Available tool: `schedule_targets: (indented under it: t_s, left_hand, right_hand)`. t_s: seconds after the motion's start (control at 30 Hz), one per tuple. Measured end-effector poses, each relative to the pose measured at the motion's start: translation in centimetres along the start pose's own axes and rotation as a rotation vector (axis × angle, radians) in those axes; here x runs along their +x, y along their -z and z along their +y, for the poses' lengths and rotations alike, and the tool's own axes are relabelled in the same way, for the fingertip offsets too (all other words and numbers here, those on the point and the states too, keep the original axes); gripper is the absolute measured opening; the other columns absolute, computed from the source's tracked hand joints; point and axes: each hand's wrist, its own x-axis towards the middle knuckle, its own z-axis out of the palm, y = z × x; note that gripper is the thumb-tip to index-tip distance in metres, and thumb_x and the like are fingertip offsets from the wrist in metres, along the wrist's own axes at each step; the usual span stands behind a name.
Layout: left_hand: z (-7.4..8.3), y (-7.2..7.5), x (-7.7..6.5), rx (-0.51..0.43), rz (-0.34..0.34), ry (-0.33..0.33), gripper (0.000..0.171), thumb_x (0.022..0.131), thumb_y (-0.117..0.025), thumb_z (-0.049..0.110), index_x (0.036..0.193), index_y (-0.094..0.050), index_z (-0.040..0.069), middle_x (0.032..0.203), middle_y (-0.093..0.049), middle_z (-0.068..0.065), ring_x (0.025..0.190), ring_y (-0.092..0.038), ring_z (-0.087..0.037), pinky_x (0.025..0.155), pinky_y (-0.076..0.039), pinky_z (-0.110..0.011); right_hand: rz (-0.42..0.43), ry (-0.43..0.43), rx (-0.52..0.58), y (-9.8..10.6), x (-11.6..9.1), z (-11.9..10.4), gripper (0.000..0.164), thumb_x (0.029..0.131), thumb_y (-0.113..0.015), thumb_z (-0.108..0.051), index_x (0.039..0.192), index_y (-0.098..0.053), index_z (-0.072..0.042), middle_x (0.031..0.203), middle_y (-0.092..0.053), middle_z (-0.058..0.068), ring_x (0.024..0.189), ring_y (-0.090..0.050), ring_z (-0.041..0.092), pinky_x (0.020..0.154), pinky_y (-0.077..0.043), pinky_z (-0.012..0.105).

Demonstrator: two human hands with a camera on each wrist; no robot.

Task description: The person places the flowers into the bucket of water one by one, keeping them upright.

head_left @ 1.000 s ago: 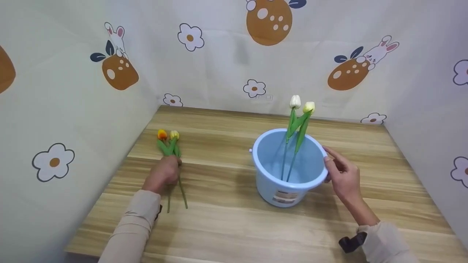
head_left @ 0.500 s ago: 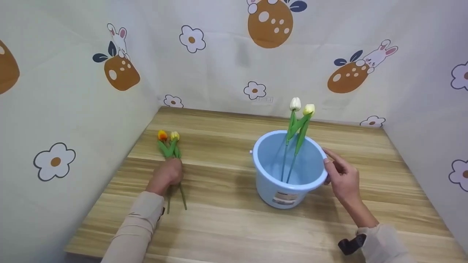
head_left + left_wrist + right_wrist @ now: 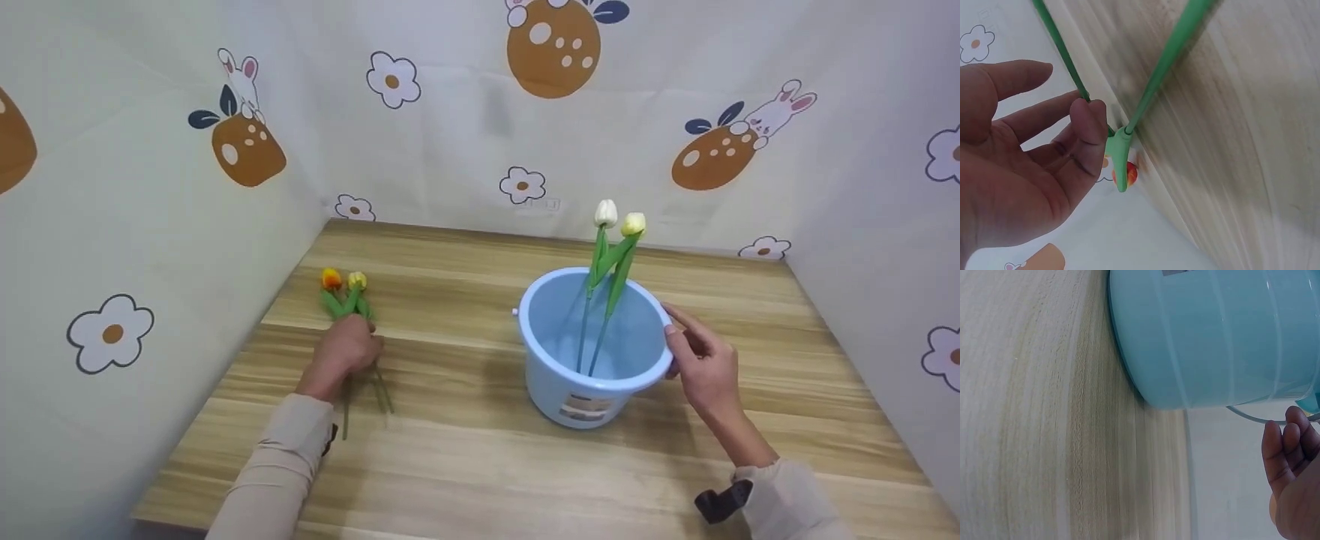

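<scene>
On the left of the table, two tulips lie side by side: an orange one (image 3: 331, 280) and a yellow one (image 3: 358, 281). My left hand (image 3: 349, 345) is over their stems just below the leaves, and pinches the yellow tulip's stem. In the left wrist view, one green stem (image 3: 1064, 53) runs behind curled fingers, and a second stem (image 3: 1171, 53) passes beside the hand. A light blue bucket (image 3: 544, 367) stands right of centre. My right hand (image 3: 705, 367) grips its right rim, thumb on top. A white tulip (image 3: 606, 214) and a pale yellow tulip (image 3: 634, 224) stand in it.
The wooden table (image 3: 450, 465) meets patterned cloth walls (image 3: 435, 142) at the back and both sides. A thin bucket handle (image 3: 1252, 417) passes close to the right fingers in the right wrist view.
The yellow tulip's lower stem end has swung right and up, with some blur. My left hand has shifted slightly over the stems. The right hand and bucket stay put.
</scene>
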Motion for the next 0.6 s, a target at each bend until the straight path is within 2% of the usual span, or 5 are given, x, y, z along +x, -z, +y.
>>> schedule_targets:
  t_s: [0.17, 0.3, 0.4, 0.53, 0.6]
  left_hand:
    - [-0.2, 0.1, 0.2, -0.012, 0.030, -0.033, 0.013, 0.082, -0.058, 0.013, 0.083, -0.064, 0.002, 0.075, -0.057, -0.008, 0.062, -0.049, -0.019, 0.051, -0.040, -0.028]
    - [-0.3, 0.1, 0.4, -0.028, 0.022, -0.041, 0.038, 0.078, -0.060, 0.007, 0.113, -0.064, -0.007, 0.111, -0.063, -0.022, 0.089, -0.056, -0.029, 0.074, -0.051, -0.038]
    - [-0.4, 0.1, 0.4, -0.041, 0.007, -0.038, 0.045, 0.080, -0.059, 0.006, 0.122, -0.058, -0.010, 0.124, -0.057, -0.026, 0.104, -0.055, -0.033, 0.089, -0.050, -0.045]
    - [-0.5, 0.2, 0.6, -0.040, 0.004, -0.037, 0.044, 0.081, -0.060, 0.007, 0.121, -0.059, -0.009, 0.122, -0.058, -0.026, 0.097, -0.056, -0.032, 0.084, -0.051, -0.042]
    - [-0.6, 0.2, 0.6, -0.042, 0.008, -0.037, 0.042, 0.080, -0.060, 0.006, 0.119, -0.061, -0.008, 0.116, -0.061, -0.024, 0.089, -0.056, -0.029, 0.076, -0.052, -0.037]
  right_hand:
    - [0.026, 0.031, 0.053, -0.1, 0.1, 0.3, 0.031, 0.094, -0.057, -0.014, 0.123, -0.064, -0.005, 0.061, -0.059, 0.003, 0.048, -0.056, 0.016, 0.044, -0.050, 0.023]
    - [0.032, 0.054, 0.053, -0.2, 0.2, 0.4, 0.030, 0.094, -0.057, -0.013, 0.122, -0.064, -0.003, 0.058, -0.058, 0.003, 0.047, -0.055, 0.017, 0.043, -0.050, 0.025]
    - [0.026, 0.059, 0.036, -0.1, 0.1, 0.4, 0.031, 0.095, -0.057, -0.014, 0.123, -0.064, -0.003, 0.059, -0.059, 0.003, 0.048, -0.055, 0.015, 0.043, -0.051, 0.028]
    - [0.024, 0.039, 0.016, -0.1, 0.2, 0.6, 0.032, 0.095, -0.057, -0.016, 0.124, -0.063, -0.006, 0.062, -0.060, 0.003, 0.051, -0.056, 0.022, 0.044, -0.051, 0.027]
    - [0.026, 0.027, 0.007, -0.2, 0.4, 1.5, 0.032, 0.095, -0.057, -0.018, 0.125, -0.063, -0.009, 0.064, -0.061, 0.003, 0.053, -0.057, 0.026, 0.045, -0.050, 0.025]
